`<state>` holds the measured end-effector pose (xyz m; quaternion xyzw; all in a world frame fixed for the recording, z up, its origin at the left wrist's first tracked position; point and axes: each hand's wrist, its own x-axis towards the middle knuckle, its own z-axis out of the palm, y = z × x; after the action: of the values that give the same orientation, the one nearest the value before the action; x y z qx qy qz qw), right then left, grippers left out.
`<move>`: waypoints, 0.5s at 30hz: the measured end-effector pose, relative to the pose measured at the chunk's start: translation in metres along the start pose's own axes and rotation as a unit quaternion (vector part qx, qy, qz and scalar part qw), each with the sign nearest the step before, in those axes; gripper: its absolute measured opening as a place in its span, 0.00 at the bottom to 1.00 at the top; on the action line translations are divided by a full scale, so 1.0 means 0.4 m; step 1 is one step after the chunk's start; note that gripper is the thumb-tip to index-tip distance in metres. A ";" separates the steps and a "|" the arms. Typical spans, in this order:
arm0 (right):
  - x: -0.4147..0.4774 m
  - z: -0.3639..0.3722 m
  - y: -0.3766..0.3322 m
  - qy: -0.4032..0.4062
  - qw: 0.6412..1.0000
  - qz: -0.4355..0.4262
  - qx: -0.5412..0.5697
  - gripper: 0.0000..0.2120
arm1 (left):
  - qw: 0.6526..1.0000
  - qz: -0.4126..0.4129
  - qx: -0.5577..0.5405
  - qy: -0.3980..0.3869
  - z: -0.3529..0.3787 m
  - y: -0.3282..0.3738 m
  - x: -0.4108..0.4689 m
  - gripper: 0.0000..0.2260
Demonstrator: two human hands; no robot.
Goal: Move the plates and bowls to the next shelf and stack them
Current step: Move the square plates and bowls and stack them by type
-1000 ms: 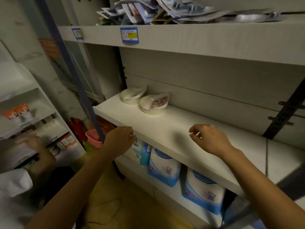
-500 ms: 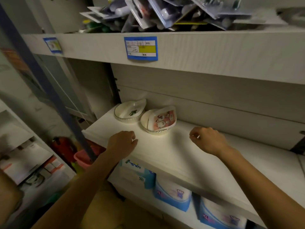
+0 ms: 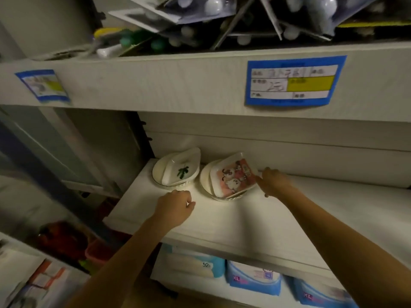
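Two hands: left hand (image 3: 175,207) loosely curled, empty; right hand (image 3: 274,183) touches the cartoon plate (image 3: 233,176) leaning in a bowl (image 3: 205,181).

White dish (image 3: 181,168) with green leaf, pink cartoon-print plate (image 3: 233,177), blue-bordered label (image 3: 293,82)
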<state>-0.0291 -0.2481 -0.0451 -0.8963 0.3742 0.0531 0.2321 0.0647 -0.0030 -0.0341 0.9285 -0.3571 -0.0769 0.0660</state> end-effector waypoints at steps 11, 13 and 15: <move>0.032 0.011 -0.025 0.028 0.985 0.037 -0.167 0.15 | 0.997 0.003 -0.063 -0.046 0.061 -0.092 0.037 0.14; 0.011 -0.007 0.010 0.036 0.984 0.040 -0.169 0.16 | 0.987 -0.024 -0.144 -0.073 0.085 -0.081 0.070 0.15; -0.022 -0.030 0.053 0.054 0.988 0.050 -0.136 0.16 | 0.971 -0.056 -0.207 -0.103 0.100 -0.058 0.105 0.17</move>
<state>-0.0512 -0.2609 -0.0400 -0.9013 0.4197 0.0667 0.0842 0.1031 -0.0171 -0.0814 0.9003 -0.2859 -0.2477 0.2155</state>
